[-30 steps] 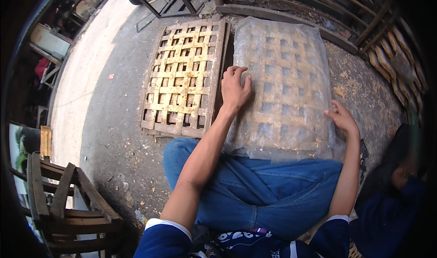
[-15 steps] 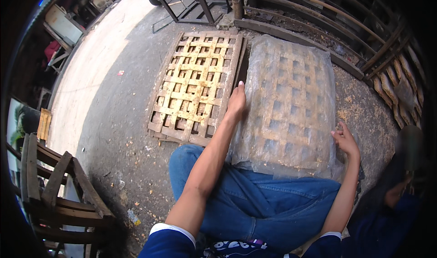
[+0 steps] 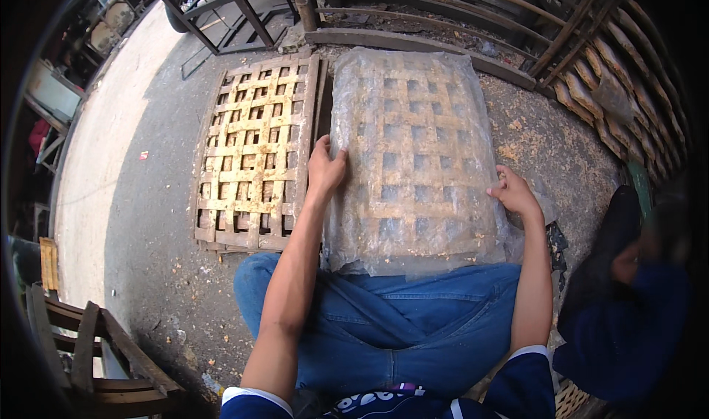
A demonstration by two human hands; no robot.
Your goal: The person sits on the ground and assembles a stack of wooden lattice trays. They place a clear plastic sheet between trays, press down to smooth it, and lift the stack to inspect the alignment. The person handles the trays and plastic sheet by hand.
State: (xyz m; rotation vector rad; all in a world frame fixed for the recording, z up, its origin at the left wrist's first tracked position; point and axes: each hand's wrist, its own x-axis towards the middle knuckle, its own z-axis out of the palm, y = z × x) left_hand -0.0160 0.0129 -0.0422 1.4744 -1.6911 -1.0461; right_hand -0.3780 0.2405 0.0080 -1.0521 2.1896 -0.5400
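The grey concrete floor fills the frame's left and middle. Two wooden lattice panels lie on it side by side in the upper centre: one bare lattice panel on the left, one plastic-wrapped lattice panel on the right, its near edge at the person's knees. The left hand lies flat on the wrapped panel's left edge, fingers spread. The right hand grips its right edge, fingers curled over the plastic.

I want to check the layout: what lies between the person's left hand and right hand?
In the head view, the plastic-wrapped lattice panel spans the stretch between the left hand and the right hand; both hands rest on its side edges.
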